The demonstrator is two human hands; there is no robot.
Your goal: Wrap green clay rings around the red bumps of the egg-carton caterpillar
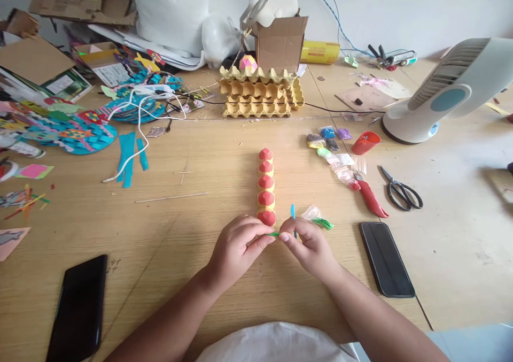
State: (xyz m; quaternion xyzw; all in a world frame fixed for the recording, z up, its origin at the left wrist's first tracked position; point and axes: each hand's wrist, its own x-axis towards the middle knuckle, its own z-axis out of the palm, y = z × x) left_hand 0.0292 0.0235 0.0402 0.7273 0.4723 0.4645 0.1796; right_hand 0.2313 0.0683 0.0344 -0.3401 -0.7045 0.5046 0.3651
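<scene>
My left hand (pixel 236 243) pinches one end of a small strip of green clay (pixel 274 234) between thumb and fingertips. The fingers of my right hand (pixel 310 243) are closed at the strip's other end. A thin blue modelling tool (pixel 293 211) stands up from between the fingers of that same hand. Just beyond my fingertips lies a row of egg-carton cups (pixel 266 182), yellow with red tops, running away from me. Beside my right hand is a lump of green clay (pixel 323 223) with clear plastic wrap (pixel 311 213).
Right of the row are clay packets (pixel 327 132), a red cup (pixel 366 143), a red-handled cutter (pixel 372 198), black scissors (pixel 404 190) and a phone (pixel 387 259). Another phone (pixel 78 308) lies at left. Egg cartons (pixel 258 106) and a white fan (pixel 441 94) stand behind.
</scene>
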